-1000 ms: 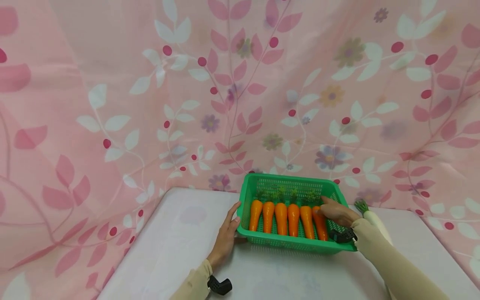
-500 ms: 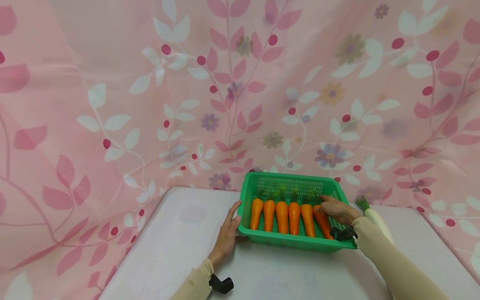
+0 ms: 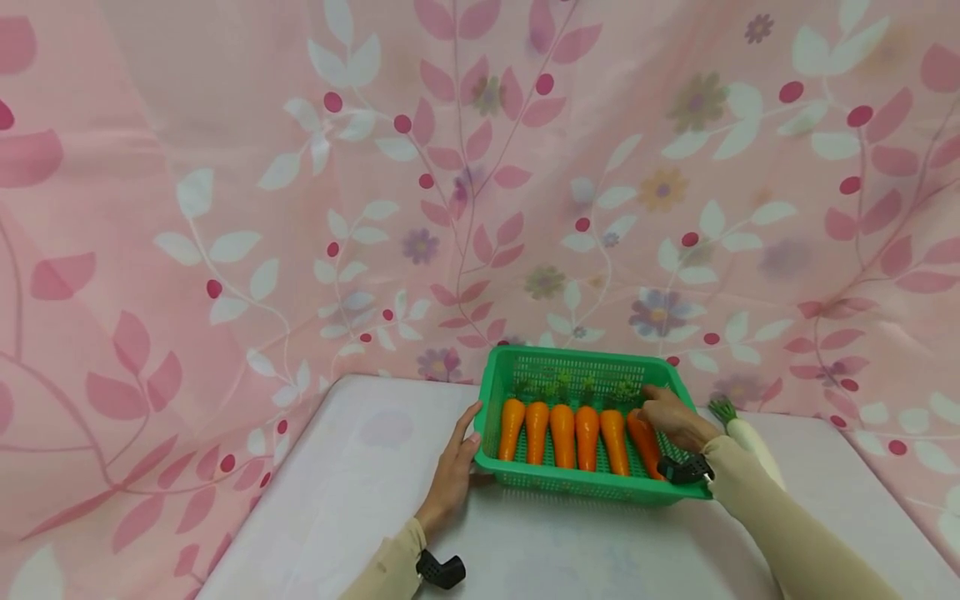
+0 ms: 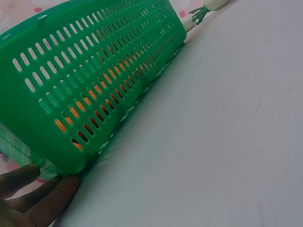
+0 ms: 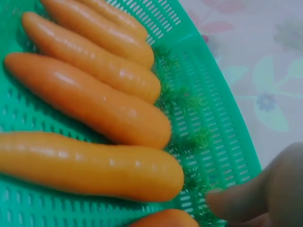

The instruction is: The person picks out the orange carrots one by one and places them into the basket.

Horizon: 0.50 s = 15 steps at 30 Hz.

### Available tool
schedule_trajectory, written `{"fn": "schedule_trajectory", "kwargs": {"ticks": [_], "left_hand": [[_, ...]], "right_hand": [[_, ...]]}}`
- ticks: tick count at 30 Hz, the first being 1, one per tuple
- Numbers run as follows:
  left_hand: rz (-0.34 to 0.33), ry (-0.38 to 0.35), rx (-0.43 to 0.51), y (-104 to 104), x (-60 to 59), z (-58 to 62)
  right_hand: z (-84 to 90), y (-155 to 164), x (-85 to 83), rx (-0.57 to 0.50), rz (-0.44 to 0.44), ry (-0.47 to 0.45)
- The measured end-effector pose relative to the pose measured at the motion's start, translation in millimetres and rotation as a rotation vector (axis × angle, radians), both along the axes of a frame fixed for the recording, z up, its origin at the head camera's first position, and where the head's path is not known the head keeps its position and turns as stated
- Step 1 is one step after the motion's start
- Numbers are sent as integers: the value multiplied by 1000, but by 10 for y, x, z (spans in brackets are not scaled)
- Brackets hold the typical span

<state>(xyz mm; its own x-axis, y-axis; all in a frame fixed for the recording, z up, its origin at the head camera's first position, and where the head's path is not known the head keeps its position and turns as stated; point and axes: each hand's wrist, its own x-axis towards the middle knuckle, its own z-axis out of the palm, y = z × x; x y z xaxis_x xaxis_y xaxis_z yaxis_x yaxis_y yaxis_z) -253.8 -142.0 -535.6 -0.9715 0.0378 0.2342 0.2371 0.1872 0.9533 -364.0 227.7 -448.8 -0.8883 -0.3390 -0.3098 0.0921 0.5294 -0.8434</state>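
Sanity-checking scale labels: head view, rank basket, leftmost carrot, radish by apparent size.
1. basket, clearly largest.
2. and 3. leftmost carrot and radish: unsure, the right sleeve hides part of the radish.

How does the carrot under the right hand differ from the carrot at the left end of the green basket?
The rightmost orange plastic carrot lies slanted, and the right hand rests on its top. The leftmost orange plastic carrot lies straight and untouched, near the left hand steadying the green slotted plastic basket. Both lie in that basket, green tops pointing away.
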Motion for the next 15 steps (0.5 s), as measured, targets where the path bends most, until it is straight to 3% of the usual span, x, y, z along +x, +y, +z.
{"fn": "schedule_trajectory", "kwargs": {"ticks": [8,13,15], "left_hand": [[-35,-42,33,4,-15,6],[-72,-65,59,-7,0,37],[-111,-101,121,-35,9,46]], "right_hand": [[114,70,12,-119,-21,40],[358,230,71,-81,-25,140],[462,338,117,-34,-26,212]]}}
